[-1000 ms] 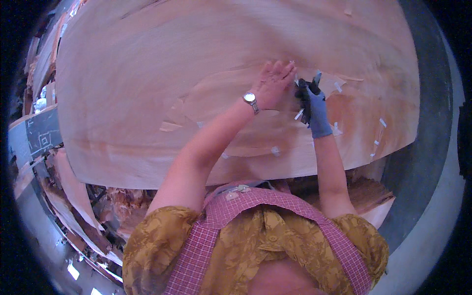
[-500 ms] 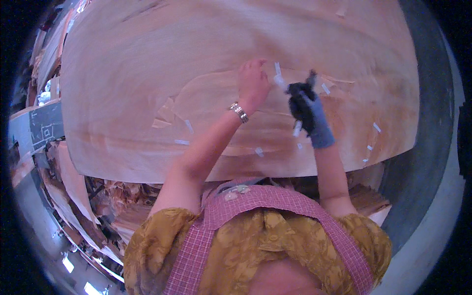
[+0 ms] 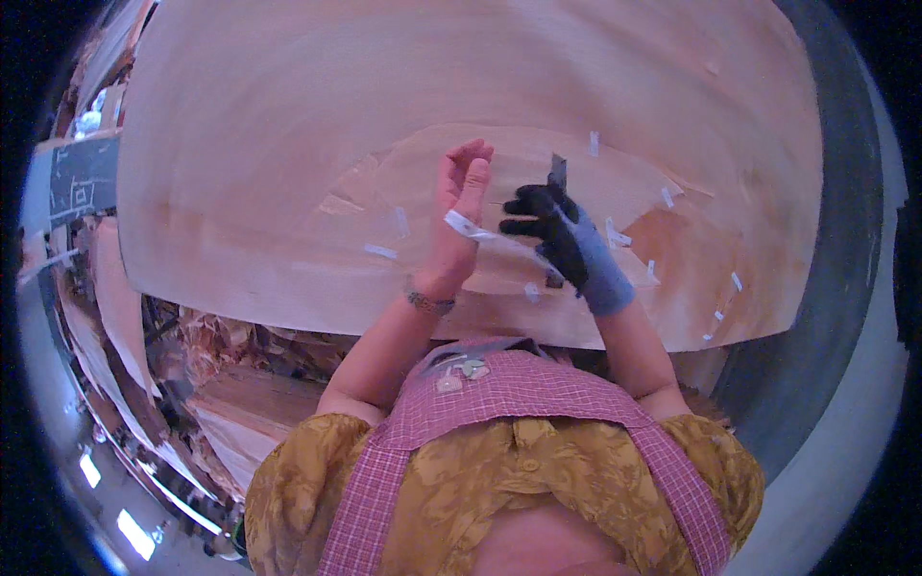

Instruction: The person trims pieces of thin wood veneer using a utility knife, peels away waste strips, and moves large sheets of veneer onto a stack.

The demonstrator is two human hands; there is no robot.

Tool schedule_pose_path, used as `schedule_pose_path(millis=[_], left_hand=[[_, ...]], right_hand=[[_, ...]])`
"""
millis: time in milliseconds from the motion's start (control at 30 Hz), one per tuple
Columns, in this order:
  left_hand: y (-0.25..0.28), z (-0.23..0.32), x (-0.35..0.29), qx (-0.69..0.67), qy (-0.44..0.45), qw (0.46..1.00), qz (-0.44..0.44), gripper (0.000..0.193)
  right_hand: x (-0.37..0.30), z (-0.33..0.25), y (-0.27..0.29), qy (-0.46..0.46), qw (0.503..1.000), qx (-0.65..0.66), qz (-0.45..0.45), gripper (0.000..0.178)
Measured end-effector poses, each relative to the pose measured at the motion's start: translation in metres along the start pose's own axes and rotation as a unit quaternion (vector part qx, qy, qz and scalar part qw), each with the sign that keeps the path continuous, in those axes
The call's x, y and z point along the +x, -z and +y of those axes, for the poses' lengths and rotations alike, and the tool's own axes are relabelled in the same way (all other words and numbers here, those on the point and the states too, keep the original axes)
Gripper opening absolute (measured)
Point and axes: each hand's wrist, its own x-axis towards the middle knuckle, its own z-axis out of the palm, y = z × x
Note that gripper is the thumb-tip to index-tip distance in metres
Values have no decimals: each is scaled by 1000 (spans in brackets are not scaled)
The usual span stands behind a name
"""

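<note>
1. Checked apron (image 3: 523, 394), nearest.
2. Left hand (image 3: 463, 199): bare, watch (image 3: 428, 299) on wrist; fingers half-curled, can't tell if grip is closed on tape.
3. Right hand (image 3: 567, 242): gloved, grip clamped on dark flat blade (image 3: 558, 171).
4. White tape strip (image 3: 464, 226): across left hand, running toward right.
5. Wood sheet (image 3: 384, 77) below both hands; small tape pieces (image 3: 381, 252) on it.
6. Grey panel (image 3: 88, 178) past sheet's left edge.

Beyond the fingertips of the left hand (image 3: 463, 197), the way is free over the wide wood sheet (image 3: 384, 67). Between this hand and the gloved right hand (image 3: 562, 240), a white tape strip (image 3: 499, 241) crosses the gap. Ahead of the right hand, a dark flat tool (image 3: 558, 169) sticks out as obstacle.
</note>
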Motion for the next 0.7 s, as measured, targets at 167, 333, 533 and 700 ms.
schedule_pose_path(millis=[167, 333, 533, 700], left_hand=[[67, 12, 10, 254, 23, 955, -151, 55], [56, -2, 12, 640, -115, 743, -159, 72], [54, -29, 40, 731, -108, 668, -88, 77], [54, -37, 50, 729, -111, 674, -41, 72]], right_hand=[[70, 15, 39, 185, 903, -378, 83, 33], [128, 4, 24, 216, 642, -734, 50, 29], [160, 6, -18, 252, 602, -758, 17, 26], [166, -2, -35, 251, 574, -780, 0, 22]])
